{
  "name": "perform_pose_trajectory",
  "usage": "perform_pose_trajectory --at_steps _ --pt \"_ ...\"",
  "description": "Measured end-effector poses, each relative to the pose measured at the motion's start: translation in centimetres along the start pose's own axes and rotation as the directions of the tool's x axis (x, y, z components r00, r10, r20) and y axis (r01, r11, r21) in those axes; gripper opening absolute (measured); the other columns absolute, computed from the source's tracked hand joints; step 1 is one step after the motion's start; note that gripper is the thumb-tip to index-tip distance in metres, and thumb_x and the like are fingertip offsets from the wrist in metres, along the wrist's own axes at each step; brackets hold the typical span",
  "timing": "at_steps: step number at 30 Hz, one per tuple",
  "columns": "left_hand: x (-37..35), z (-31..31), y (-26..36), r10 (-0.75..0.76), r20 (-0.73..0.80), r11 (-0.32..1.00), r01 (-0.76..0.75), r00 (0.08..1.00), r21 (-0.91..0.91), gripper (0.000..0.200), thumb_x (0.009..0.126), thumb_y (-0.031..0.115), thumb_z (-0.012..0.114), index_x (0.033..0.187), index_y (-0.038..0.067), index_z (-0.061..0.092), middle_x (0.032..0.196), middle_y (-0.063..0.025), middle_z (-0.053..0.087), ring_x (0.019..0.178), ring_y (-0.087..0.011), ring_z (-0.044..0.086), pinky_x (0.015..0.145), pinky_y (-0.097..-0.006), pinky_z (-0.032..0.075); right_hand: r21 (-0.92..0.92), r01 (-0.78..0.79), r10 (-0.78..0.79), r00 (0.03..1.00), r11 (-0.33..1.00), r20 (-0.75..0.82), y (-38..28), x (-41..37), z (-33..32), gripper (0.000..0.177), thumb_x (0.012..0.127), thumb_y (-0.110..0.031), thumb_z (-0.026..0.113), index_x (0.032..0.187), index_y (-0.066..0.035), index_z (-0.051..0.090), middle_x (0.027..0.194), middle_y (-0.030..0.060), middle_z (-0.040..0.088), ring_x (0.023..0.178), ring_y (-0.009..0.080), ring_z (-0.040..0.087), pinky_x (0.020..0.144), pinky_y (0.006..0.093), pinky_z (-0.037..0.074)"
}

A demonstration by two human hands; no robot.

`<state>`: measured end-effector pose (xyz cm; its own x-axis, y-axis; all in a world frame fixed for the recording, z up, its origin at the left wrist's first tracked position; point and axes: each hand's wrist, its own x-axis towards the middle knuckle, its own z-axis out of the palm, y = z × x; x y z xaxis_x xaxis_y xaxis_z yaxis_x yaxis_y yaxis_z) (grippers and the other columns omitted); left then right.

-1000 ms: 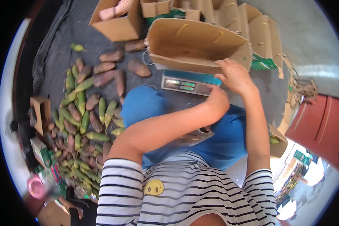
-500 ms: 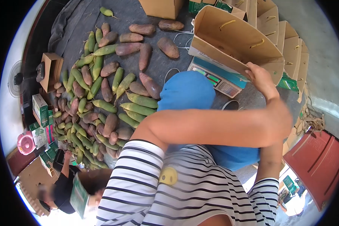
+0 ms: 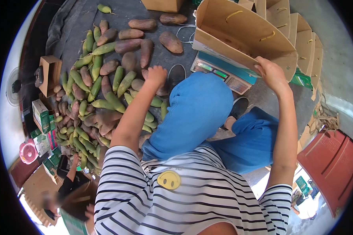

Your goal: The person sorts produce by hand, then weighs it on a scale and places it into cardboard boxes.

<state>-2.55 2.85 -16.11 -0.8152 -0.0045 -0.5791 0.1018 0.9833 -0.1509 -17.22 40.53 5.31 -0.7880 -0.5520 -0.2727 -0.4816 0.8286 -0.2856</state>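
Note:
My left hand (image 3: 157,76) is over the near edge of the radish pile, its fingers bent and a little apart, with nothing visible in it. A reddish radish (image 3: 145,73) lies partly hidden beside it, and a blurred reddish radish (image 3: 129,61) shows just to its left. My right hand (image 3: 271,73) grips the near rim of an open cardboard box (image 3: 239,39), thumb and fingers on its edge. The box is tilted on a digital scale (image 3: 219,73) with a lit green display. Inside the box only bare cardboard shows.
Many green radishes (image 3: 79,80) and reddish ones spread over the dark sheet at left. More open boxes (image 3: 302,43) stand in a row at upper right. My blue-trousered knee (image 3: 200,102) is close to the scale. A co-worker (image 3: 68,182) is at lower left beside a box.
My left arm has swung from across my body to the radish pile. Two blurred reddish shapes now show over the pile. My right hand stays on the box rim.

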Motion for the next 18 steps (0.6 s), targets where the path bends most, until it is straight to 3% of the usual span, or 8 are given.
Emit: perform_pose_trajectory --at_steps 2,5,8,11,14,17,18 --pt "-0.1 3.3 1.7 0.092 0.064 0.996 -0.093 0.994 0.009 0.031 0.086 0.025 0.055 0.113 0.012 0.061 0.115 -0.0094 0.058 0.113 -0.0299 0.051 0.095 -0.0551 0.035 -0.002 0.012 -0.012 1.000 1.000 -0.009 0.3 0.2 0.3 0.014 0.090 -0.017 0.053 0.094 -0.004 0.051 0.090 0.0184 0.061 0.090 0.0386 0.058 0.073 0.0478 0.044" --pt "-1.1 5.7 3.1 0.162 0.222 0.962 -0.204 0.962 0.182 0.038 0.089 0.032 0.051 0.120 0.012 0.058 0.123 -0.0103 0.055 0.116 -0.0316 0.047 0.099 -0.0578 0.028 0.016 -0.027 0.027 0.999 1.000 0.018 0.0 0.1 0.1 0.014 0.090 -0.018 0.053 0.095 -0.004 0.050 0.090 0.0181 0.061 0.090 0.0387 0.057 0.073 0.0475 0.044" --pt "-1.3 8.7 3.3 0.247 0.125 0.887 -0.276 0.961 0.369 0.046 0.089 0.037 0.049 0.126 0.011 0.055 0.127 -0.0125 0.052 0.119 -0.0344 0.044 0.099 -0.0602 0.027 0.021 -0.008 0.008 1.000 1.000 0.012 0.1 0.2 0.0 0.014 0.090 -0.018 0.053 0.095 -0.005 0.050 0.090 0.0181 0.060 0.089 0.0388 0.057 0.072 0.0475 0.044" --pt "-1.6 13.0 1.9 0.403 -0.174 0.846 -0.293 0.899 0.445 0.049 0.088 0.040 0.049 0.125 0.009 0.054 0.126 -0.0131 0.052 0.120 -0.0358 0.042 0.099 -0.0614 0.026 0.017 -0.018 0.017 1.000 1.000 0.023 -0.2 0.2 -0.1 0.014 0.090 -0.018 0.053 0.095 -0.005 0.051 0.090 0.0179 0.061 0.089 0.0388 0.058 0.072 0.0473 0.044" --pt "-1.5 12.9 1.7 0.432 -0.184 0.851 -0.333 0.883 0.405 0.050 0.088 0.040 0.049 0.125 0.008 0.053 0.126 -0.0139 0.052 0.119 -0.0369 0.042 0.098 -0.0616 0.027 0.001 -0.017 0.017 1.000 1.000 0.010 0.0 0.1 0.0 0.013 0.090 -0.017 0.053 0.094 -0.005 0.051 0.090 0.0179 0.061 0.089 0.0385 0.058 0.073 0.0471 0.045" --pt "-0.8 12.2 2.0 0.404 -0.058 0.855 -0.354 0.913 0.378 0.051 0.086 0.038 0.052 0.126 0.006 0.051 0.124 -0.0132 0.052 0.116 -0.0358 0.043 0.093 -0.0619 0.031 -0.011 -0.019 0.020 0.999 1.000 0.026 -0.2 0.1 -0.3 0.014 0.090 -0.018 0.053 0.094 -0.005 0.051 0.090 0.0180 0.061 0.089 0.0383 0.058 0.073 0.0471 0.045" --pt "-0.5 11.9 1.9 0.351 -0.091 0.890 -0.302 0.932 0.342 0.052 0.082 0.037 0.056 0.124 0.006 0.051 0.123 -0.0130 0.052 0.116 -0.0348 0.044 0.091 -0.0597 0.033 -0.011 -0.018 0.019 1.000 1.000 0.024 -0.1 0.2 -0.3 0.014 0.090 -0.018 0.053 0.094 -0.004 0.051 0.090 0.0180 0.061 0.089 0.0383 0.058 0.073 0.0473 0.045"
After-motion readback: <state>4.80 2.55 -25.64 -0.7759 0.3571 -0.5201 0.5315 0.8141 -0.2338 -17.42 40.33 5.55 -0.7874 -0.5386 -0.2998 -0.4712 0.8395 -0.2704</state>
